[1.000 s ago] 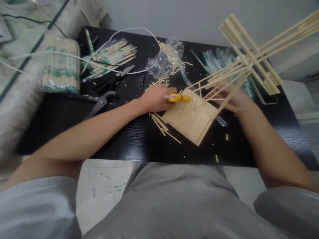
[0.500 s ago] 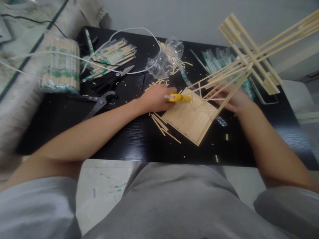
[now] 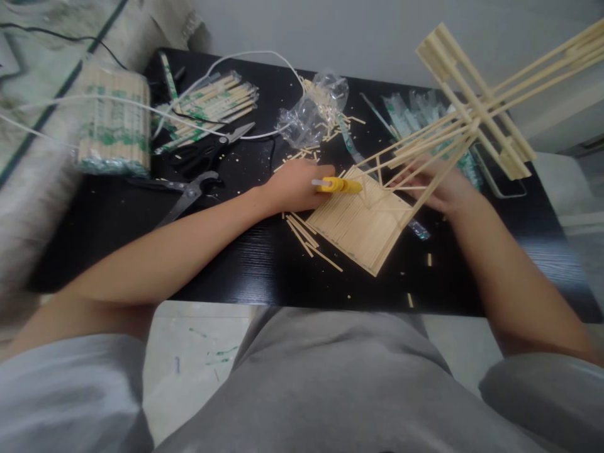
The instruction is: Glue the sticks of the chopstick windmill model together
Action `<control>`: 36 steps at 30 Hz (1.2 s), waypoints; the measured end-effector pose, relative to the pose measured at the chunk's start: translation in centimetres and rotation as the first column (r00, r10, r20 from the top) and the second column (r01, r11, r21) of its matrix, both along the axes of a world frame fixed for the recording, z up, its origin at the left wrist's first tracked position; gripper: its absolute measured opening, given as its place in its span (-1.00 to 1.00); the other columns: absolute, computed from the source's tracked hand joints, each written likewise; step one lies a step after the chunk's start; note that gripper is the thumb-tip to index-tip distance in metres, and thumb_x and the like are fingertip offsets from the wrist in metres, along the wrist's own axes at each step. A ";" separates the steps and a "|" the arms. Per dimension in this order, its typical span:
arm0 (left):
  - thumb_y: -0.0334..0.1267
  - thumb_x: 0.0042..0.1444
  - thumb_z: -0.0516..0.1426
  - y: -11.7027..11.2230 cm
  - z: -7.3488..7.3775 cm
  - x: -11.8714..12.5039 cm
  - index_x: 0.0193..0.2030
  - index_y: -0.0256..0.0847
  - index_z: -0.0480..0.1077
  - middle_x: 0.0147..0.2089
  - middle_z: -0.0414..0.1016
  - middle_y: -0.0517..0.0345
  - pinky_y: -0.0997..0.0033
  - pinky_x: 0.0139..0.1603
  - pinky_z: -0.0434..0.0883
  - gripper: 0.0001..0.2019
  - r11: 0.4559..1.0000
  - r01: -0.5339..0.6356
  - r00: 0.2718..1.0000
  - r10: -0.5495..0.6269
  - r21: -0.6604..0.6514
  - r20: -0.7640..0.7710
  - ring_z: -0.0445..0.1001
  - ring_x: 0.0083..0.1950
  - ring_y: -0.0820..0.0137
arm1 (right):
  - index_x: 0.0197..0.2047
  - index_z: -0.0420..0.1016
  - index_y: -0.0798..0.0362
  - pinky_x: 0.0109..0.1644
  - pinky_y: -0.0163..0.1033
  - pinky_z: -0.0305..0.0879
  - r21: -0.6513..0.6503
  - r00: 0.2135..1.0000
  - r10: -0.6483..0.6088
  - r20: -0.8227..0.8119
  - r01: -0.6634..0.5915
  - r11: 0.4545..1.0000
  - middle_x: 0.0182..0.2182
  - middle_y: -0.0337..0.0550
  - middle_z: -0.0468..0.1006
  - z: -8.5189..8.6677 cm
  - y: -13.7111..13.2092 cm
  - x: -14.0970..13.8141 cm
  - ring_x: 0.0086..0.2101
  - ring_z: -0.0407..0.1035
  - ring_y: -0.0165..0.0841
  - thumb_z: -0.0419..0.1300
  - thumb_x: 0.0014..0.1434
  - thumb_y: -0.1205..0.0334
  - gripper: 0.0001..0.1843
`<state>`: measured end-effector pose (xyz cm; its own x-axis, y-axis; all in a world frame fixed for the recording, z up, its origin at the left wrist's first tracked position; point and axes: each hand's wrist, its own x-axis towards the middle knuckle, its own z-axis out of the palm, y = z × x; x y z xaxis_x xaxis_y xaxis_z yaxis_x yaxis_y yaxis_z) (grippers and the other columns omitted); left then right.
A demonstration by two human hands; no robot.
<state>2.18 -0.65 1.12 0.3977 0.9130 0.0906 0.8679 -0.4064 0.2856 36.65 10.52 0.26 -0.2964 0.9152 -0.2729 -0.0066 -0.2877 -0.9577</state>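
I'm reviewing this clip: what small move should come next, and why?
Probably a light squeeze of the yellow glue gun near the thin struts: the left hand grips it, its front end seen over the stick panel beside those struts, while the right hand is at the stick frame, perhaps steadying it.

We had a pale stick model (image 3: 474, 123): slatted base (image 3: 363, 229) at three o'clock, open frame (image 3: 422, 200) running toward two o'clock into crossed bars (image 3: 457, 99). Our yellow tool (image 3: 337, 185), pale rod (image 3: 321, 183) toward nine o'clock, overlapped the base's eleven-o'clock edge.
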 end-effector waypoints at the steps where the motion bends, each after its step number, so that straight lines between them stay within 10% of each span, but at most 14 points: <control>1: -0.10 0.43 0.20 0.0 0.0 0.0 0.15 -0.07 0.68 -0.13 0.66 0.00 0.10 0.06 0.46 -0.71 1.000 -0.002 1.000 0.002 -0.001 -0.001 0.70 0.00 0.04 | -0.14 0.60 -0.04 -0.02 -0.14 0.80 0.004 1.000 0.004 0.000 -0.004 1.000 -0.40 -0.25 0.55 0.0 0.0 0.0 -0.38 0.56 -0.33 0.34 0.59 0.44 -0.77; 36: -0.09 0.41 0.22 0.0 0.0 0.0 0.15 -0.05 0.68 -0.11 0.69 -0.01 0.09 0.11 0.44 -0.71 1.000 0.016 0.998 -0.015 -0.015 0.063 0.70 0.06 0.00 | -0.15 0.55 -0.05 -0.02 -0.18 0.78 0.009 1.000 0.008 0.030 -0.008 1.000 -0.40 -0.28 0.51 0.3 0.0 -0.1 -0.40 0.50 -0.34 0.56 0.46 0.33 -0.73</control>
